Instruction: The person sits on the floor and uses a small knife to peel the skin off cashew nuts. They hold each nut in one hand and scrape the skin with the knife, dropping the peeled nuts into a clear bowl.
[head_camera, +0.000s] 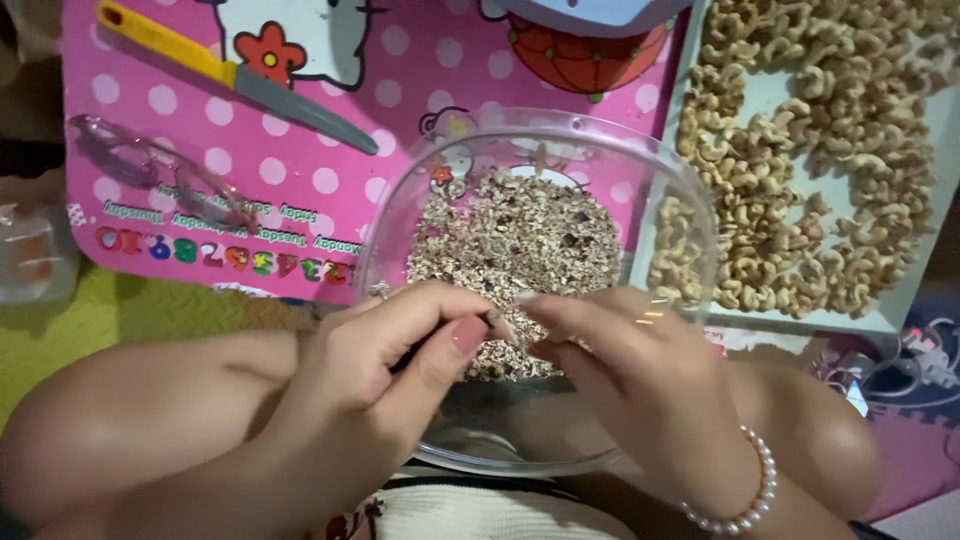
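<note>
Both hands meet over the near rim of the clear plastic bowl (560, 150). The left hand (390, 370) and the right hand (620, 370) each pinch something very small between thumb and fingertips; I think it is 1 cashew being peeled, but the fingers hide it, so I cannot tell for sure.

The bowl holds a heap of brownish skin flakes (515, 240) and it seems to rest on the person's lap, tilted a little. A shift of the knees could tip it and spill the flakes onto the pink mat (330, 180).

The white tray of peeled cashews (800, 170) lies just beside the bowl, so flying skins may land among clean nuts. The yellow-handled knife (230, 75) lies well apart.
</note>
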